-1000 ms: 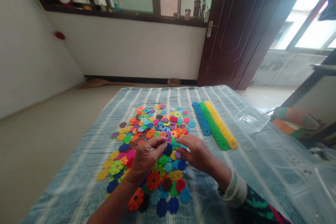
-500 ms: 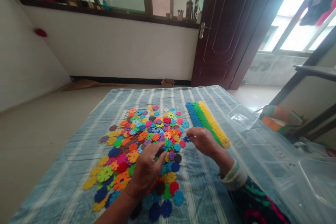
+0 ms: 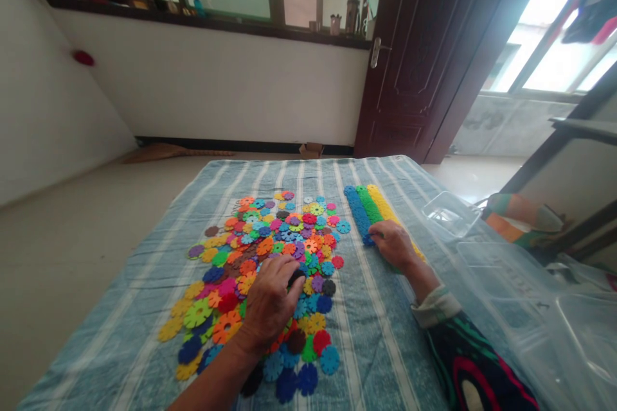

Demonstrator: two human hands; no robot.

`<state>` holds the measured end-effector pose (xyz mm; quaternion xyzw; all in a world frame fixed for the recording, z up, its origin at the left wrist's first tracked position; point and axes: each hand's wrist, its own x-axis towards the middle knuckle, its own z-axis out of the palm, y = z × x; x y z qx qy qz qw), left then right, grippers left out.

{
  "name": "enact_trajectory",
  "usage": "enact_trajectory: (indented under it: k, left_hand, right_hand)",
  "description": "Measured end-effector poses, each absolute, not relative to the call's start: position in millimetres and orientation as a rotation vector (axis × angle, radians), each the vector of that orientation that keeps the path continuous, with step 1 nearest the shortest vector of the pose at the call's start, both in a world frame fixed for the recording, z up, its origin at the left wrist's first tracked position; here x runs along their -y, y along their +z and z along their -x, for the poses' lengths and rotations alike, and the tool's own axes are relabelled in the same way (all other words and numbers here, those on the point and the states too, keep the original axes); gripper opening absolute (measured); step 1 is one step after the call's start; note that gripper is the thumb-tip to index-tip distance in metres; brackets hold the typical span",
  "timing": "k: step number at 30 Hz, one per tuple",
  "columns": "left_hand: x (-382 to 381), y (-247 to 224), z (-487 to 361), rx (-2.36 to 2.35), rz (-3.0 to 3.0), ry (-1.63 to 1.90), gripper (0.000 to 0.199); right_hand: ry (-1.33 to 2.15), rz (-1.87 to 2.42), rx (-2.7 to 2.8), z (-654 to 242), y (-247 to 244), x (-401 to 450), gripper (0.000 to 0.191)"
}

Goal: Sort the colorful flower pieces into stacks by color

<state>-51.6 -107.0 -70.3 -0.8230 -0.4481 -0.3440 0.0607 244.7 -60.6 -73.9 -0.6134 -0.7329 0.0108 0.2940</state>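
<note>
Many flower-shaped plastic discs in mixed colours lie in a loose pile (image 3: pixel 226 298) on a striped cloth. My left hand (image 3: pixel 272 298) rests over the middle of this pile, fingers curled, with a dark disc beside its thumb and fingertips. Right of the pile run three rows of overlapping discs: a blue row (image 3: pixel 357 209), a green row (image 3: pixel 369 205) and a yellow row (image 3: pixel 382 204). My right hand (image 3: pixel 393 243) pinches a blue disc (image 3: pixel 368 240) at the near end of the blue row and covers part of the green and yellow rows.
Clear plastic containers stand along the right side, one at the back (image 3: pixel 450 213) and larger ones nearer (image 3: pixel 501 270). The striped cloth (image 3: pixel 144 276) covers the table. Beyond its far edge are a small cardboard box (image 3: pixel 311 150) and a dark red door (image 3: pixel 414 58).
My right hand has moved right with the blue disc, from beside the pile to the near end of the blue row. My left hand stays over the pile. The view has shifted slightly.
</note>
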Motion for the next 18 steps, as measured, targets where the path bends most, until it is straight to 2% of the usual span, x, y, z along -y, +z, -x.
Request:
enact_trajectory:
  k: [11,18]
  left_hand:
    - [105.6,-66.8,54.9,1.380,2.441,-0.959,0.011]
    - [106.3,-66.8,54.2,1.385,2.466,-0.951,0.010]
  right_hand:
    - [-0.069,1.690,1.964,-247.2,-77.5,59.2,0.014]
    - [0.029,1.572,2.156,-247.2,-71.1,62.9,0.038]
